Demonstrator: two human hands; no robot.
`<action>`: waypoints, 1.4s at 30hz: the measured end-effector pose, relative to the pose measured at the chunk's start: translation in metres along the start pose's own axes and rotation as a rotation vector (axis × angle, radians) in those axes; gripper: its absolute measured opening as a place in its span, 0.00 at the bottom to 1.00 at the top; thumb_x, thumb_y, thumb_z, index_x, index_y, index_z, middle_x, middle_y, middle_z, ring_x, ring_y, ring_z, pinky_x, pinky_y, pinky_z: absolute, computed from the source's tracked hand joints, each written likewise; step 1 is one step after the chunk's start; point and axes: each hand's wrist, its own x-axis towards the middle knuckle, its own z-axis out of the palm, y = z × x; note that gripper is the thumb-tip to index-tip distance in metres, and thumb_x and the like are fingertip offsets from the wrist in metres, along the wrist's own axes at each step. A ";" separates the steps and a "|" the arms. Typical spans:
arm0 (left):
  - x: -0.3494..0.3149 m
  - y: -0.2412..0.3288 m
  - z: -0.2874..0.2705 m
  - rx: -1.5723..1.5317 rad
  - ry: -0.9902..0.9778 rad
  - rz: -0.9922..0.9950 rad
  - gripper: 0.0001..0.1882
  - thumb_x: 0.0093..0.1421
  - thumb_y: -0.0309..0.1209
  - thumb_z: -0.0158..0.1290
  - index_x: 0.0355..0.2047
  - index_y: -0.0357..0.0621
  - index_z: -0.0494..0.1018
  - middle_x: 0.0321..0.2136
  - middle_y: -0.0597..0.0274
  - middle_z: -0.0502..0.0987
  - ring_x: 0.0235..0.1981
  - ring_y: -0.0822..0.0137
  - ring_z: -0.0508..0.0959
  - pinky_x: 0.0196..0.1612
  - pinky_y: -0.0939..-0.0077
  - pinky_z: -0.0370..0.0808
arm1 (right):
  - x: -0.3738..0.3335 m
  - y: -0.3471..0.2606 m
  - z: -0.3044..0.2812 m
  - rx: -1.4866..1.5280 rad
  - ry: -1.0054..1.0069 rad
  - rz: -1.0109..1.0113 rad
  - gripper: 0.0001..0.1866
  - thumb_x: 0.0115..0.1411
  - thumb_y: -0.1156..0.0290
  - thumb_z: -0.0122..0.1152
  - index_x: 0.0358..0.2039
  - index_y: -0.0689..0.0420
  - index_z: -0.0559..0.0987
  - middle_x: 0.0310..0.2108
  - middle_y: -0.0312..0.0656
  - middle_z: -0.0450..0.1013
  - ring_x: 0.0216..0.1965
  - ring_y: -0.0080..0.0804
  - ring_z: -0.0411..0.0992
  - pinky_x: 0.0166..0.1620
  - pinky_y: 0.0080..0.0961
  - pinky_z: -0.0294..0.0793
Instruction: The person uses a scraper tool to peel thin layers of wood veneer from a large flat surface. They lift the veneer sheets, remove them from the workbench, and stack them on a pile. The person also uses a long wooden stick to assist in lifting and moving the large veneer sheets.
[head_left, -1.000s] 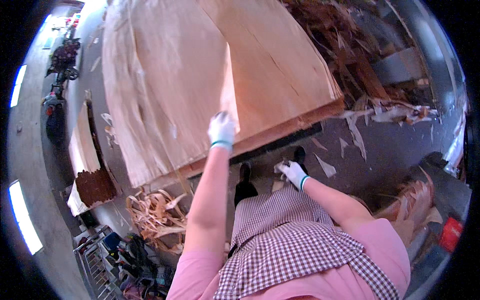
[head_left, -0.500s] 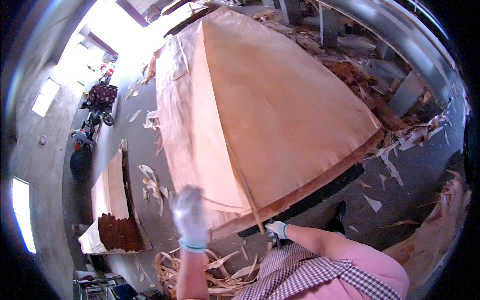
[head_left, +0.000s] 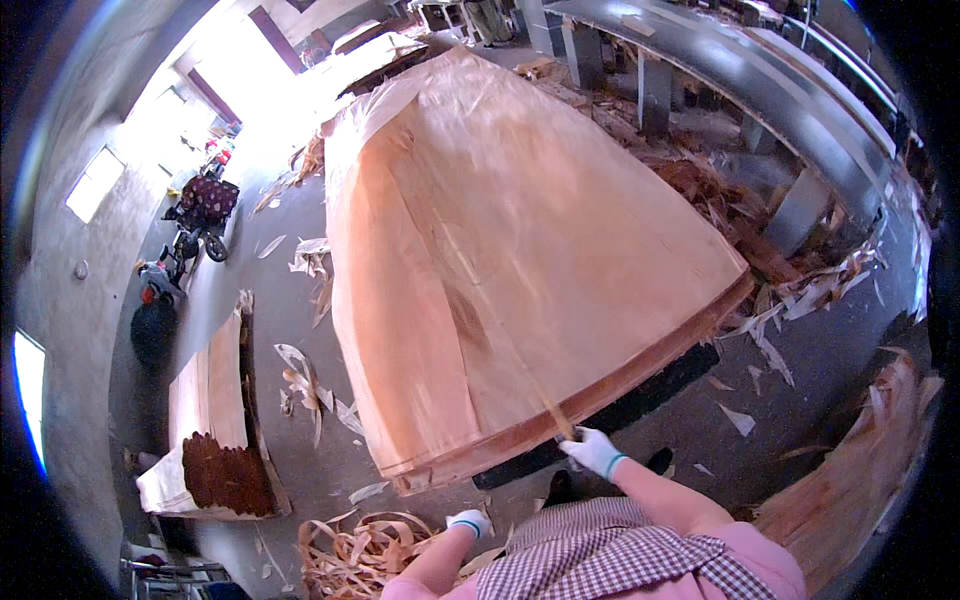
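Observation:
A large stack of wood veneer sheets [head_left: 600,270] fills the middle, its top sheet rippled. A narrower darker orange strip of veneer [head_left: 400,330] shows along its left side. My right hand [head_left: 596,452], in a white glove with a green cuff, is closed round the near end of a long thin stick [head_left: 520,358]. The stick lies across the stack, pointing away from me. My left hand [head_left: 470,521], gloved alike, hangs low by my apron, apart from the stack. Its fingers are too small and blurred to read.
Curled veneer strips [head_left: 365,555] lie on the floor beside my left forearm. A smaller veneer pile [head_left: 210,400] stands at left, with a parked bike [head_left: 205,205] beyond. Grey metal machinery [head_left: 655,90] runs along the right, scraps at its foot. More veneer [head_left: 850,460] lies at near right.
My left hand has dropped from over the stack's near left edge to beside my apron. My right hand and the stick have shifted right. The top veneer has moved and now ripples.

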 end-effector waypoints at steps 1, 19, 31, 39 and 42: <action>0.015 0.011 0.014 -0.029 -0.014 0.088 0.25 0.59 0.46 0.41 0.50 0.46 0.72 0.54 0.52 0.69 0.58 0.51 0.66 0.59 0.50 0.58 | -0.015 0.005 -0.028 -0.058 0.046 0.015 0.15 0.52 0.64 0.60 0.36 0.62 0.76 0.24 0.40 0.74 0.23 0.28 0.72 0.29 0.26 0.72; 0.026 0.143 -0.009 -0.647 0.317 0.405 0.18 0.58 0.40 0.47 0.43 0.45 0.77 0.42 0.55 0.78 0.45 0.58 0.77 0.48 0.69 0.71 | -0.253 -0.089 -0.152 -0.085 0.099 -0.114 0.08 0.54 0.74 0.58 0.34 0.64 0.76 0.26 0.31 0.71 0.29 0.17 0.67 0.37 0.18 0.69; 0.069 0.020 0.067 -0.011 0.241 0.559 0.17 0.58 0.39 0.45 0.42 0.47 0.77 0.43 0.52 0.77 0.45 0.53 0.77 0.43 0.65 0.74 | -0.157 -0.096 -0.088 -0.277 0.246 -0.356 0.09 0.50 0.72 0.58 0.30 0.64 0.76 0.20 0.38 0.72 0.24 0.20 0.68 0.31 0.21 0.69; 0.071 0.044 0.046 0.308 0.015 0.480 0.14 0.58 0.33 0.46 0.40 0.45 0.78 0.41 0.52 0.78 0.43 0.53 0.77 0.42 0.64 0.74 | -0.247 -0.002 -0.108 -0.133 0.388 -0.174 0.06 0.54 0.76 0.57 0.32 0.63 0.76 0.22 0.31 0.70 0.24 0.17 0.66 0.29 0.18 0.66; 0.078 0.081 0.028 0.591 0.222 0.663 0.13 0.56 0.31 0.46 0.37 0.42 0.78 0.38 0.49 0.78 0.39 0.51 0.79 0.38 0.60 0.76 | -0.253 0.052 -0.119 -0.151 0.418 -0.154 0.07 0.52 0.74 0.59 0.32 0.62 0.75 0.21 0.34 0.69 0.23 0.19 0.66 0.28 0.20 0.66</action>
